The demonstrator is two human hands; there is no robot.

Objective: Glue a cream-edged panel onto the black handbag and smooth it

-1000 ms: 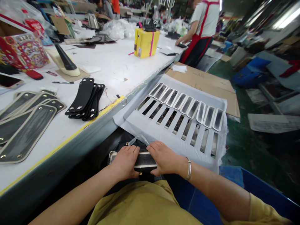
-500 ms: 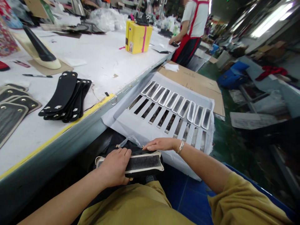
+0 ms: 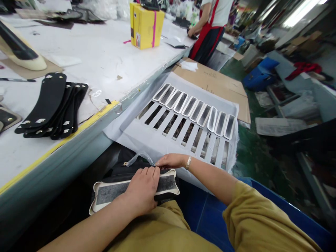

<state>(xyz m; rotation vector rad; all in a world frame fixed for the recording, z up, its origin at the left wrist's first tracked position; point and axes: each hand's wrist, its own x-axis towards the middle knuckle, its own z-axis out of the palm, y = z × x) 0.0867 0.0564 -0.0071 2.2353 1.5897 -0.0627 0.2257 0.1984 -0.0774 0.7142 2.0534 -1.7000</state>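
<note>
A black bag (image 3: 122, 171) lies on its side over my lap, its long dark base panel (image 3: 111, 193) with a ragged cream border facing up. Across that panel, my left hand (image 3: 143, 189) is wrapped, fingers over the far edge and thumb hidden on the near side. My right hand (image 3: 170, 161) is closed at the bag's far right edge, its fingertips bent at a small metal fitting by a clear plastic-wrapped strap (image 3: 141, 155). What exactly those fingertips pinch is partly hidden.
White-edged dark strips (image 3: 193, 106) lie in a row on a slotted white sheet (image 3: 126, 131). Left, the worktable holds stacked black straps (image 3: 49, 105) with metal studs and a yellow box (image 3: 147, 26). A person in a red apron (image 3: 207, 31) stands beyond.
My view has shifted, so the table items sit further left and higher. My left hand has slid right along the panel; my right hand's fingers, flatter before, are now bent at the edge.
</note>
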